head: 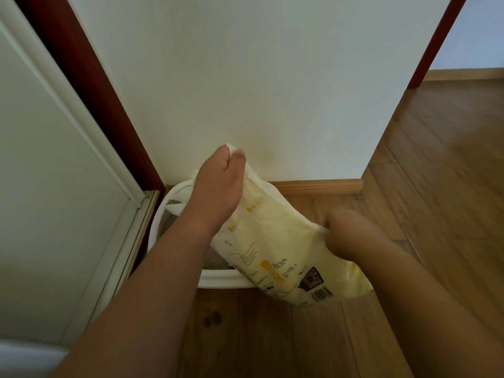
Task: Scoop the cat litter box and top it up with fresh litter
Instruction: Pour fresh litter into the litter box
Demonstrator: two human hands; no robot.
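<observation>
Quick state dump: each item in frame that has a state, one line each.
litter bag: held up, tilted over the box, its upper end bunched.
litter box: on the floor against the wall, litter showing inside.
left hand: grips the bag's upper end.
right hand: grips the bag's side lower down.

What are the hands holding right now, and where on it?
Both grip the litter bag: left hand pinches its upper end, right hand grips its right edge lower down.
</observation>
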